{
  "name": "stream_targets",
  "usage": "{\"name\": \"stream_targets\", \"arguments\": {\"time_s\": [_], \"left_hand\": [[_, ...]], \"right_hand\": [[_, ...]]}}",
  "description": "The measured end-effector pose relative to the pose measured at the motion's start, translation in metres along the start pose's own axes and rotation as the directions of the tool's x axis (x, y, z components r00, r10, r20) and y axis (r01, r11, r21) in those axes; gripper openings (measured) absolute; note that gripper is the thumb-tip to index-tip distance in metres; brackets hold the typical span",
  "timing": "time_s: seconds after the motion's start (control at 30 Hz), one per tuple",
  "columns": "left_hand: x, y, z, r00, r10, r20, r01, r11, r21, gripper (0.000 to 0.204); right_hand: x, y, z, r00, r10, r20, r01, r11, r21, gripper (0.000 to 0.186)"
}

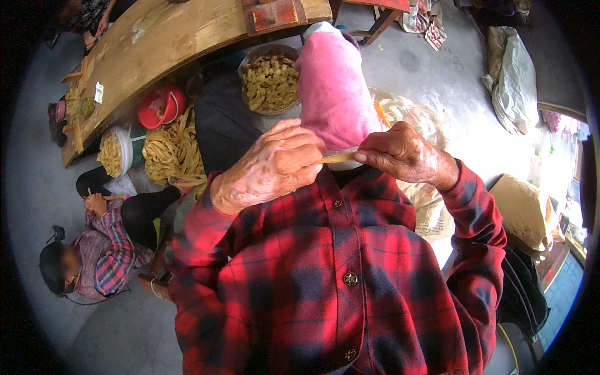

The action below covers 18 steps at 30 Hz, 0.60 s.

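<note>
A short tan strip (338,159), flat and fibrous, is stretched level between my two hands in front of my chest. My left hand (272,164) has its fingers curled round one end. The other end is pinched between thumb and forefinger of my right hand (405,155). Beneath them a pink cloth (334,87) covers my leg. Beyond my left hand stands a round basin (271,113) of short, folded or knotted yellowish pieces. Long tan strips (172,150) lie heaped to the left, looking like the one I hold.
A long wooden table (169,37) crosses the upper left. Below it are a red bucket (149,111) and a white bucket (127,150) of tan pieces. Another person (103,262) sits at left, hands on a strip. A pale sack (515,87) lies at right.
</note>
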<state>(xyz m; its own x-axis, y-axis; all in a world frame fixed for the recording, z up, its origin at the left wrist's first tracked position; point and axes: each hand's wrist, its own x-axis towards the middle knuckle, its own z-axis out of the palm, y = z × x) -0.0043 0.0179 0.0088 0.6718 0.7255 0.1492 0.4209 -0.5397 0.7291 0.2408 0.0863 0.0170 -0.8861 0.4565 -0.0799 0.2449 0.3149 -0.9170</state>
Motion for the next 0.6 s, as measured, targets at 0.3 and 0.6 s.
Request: {"name": "stream_targets", "arguments": {"time_s": [0.3, 0.6], "left_hand": [[-0.039, 0.002, -0.023, 0.974, -0.135, 0.184, 0.193, 0.917, -0.350, 0.019], [-0.049, -0.011, -0.054, 0.852, -0.522, 0.032, 0.485, 0.764, -0.425, 0.024]], "right_hand": [[-0.004, -0.008, 0.000, 0.994, -0.091, 0.067, 0.091, 0.996, -0.001, 0.019], [0.030, 0.004, -0.004, 0.979, -0.204, 0.007, 0.185, 0.871, -0.454, 0.018]]}}
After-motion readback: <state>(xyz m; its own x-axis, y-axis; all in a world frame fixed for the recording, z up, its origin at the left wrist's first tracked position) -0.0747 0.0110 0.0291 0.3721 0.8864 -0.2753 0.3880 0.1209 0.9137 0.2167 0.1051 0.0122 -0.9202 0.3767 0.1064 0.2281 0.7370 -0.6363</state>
